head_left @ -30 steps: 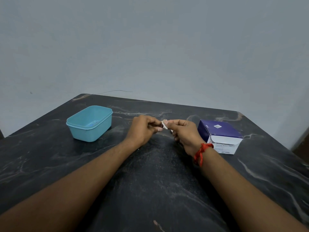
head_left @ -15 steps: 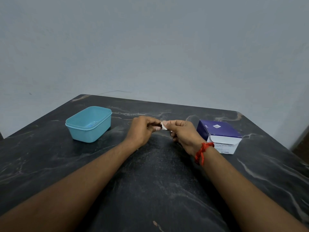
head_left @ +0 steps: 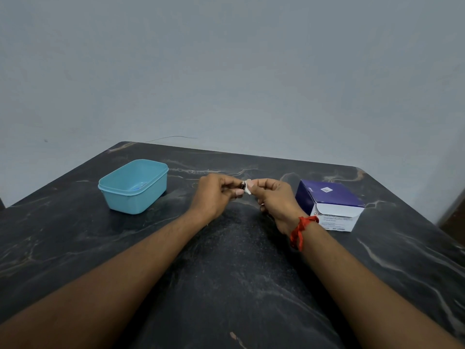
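Over the middle of the dark marble table [head_left: 226, 273], my left hand [head_left: 216, 195] and my right hand [head_left: 274, 200] meet fingertip to fingertip. My right hand pinches a small white swab or packet [head_left: 248, 188]. My left hand's fingers are curled round a small dark object [head_left: 243, 185] that touches the white piece; most of it is hidden. A red thread is tied round my right wrist.
An open turquoise plastic tub [head_left: 134, 186] stands at the left, with something small and blue inside. A purple and white cardboard box [head_left: 329, 204] with its front flap open stands at the right. A grey wall rises behind the table's far edge.
Both hands have stayed together at the same spot. The white piece has shifted only slightly between the fingertips.
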